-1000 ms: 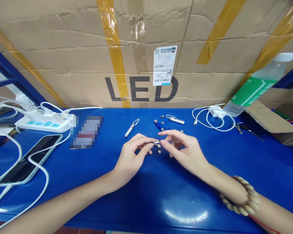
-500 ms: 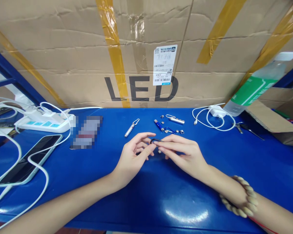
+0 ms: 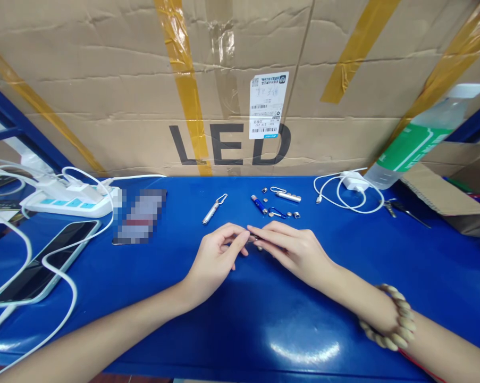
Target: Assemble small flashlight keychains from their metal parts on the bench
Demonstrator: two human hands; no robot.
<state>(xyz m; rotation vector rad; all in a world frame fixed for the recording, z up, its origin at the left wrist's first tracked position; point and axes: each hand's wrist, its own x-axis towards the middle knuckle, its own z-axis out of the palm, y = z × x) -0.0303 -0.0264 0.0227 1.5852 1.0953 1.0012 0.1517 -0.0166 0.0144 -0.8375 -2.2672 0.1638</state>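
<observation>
My left hand (image 3: pixel 218 250) and my right hand (image 3: pixel 293 247) meet fingertip to fingertip above the table. Both are closed in a pinch on a small black carabiner clip (image 3: pixel 254 238), mostly hidden by the fingers. Just beyond lie a blue mini flashlight tube (image 3: pixel 259 204), a blue carabiner clip (image 3: pixel 277 213), and several small round button cells (image 3: pixel 289 215) and metal caps (image 3: pixel 296 215). A silver mini flashlight with a clip (image 3: pixel 288 197) rests behind them. Another silver flashlight (image 3: pixel 211 211) lies farther left.
A power strip (image 3: pixel 68 205) with white cables and a phone (image 3: pixel 48 263) occupy the left. A blurred-out phone-like object (image 3: pixel 140 217) lies nearby. At right are a charger (image 3: pixel 354 181), a leaning bottle (image 3: pixel 419 141), scissors (image 3: pixel 411 214) and an open carton (image 3: pixel 447 197). A large LED carton (image 3: pixel 136 106) stands behind.
My left fingers have closed in toward my right fingertips. The black loop, visible before, is now mostly covered. The view has shifted slightly; the things on the table stay put.
</observation>
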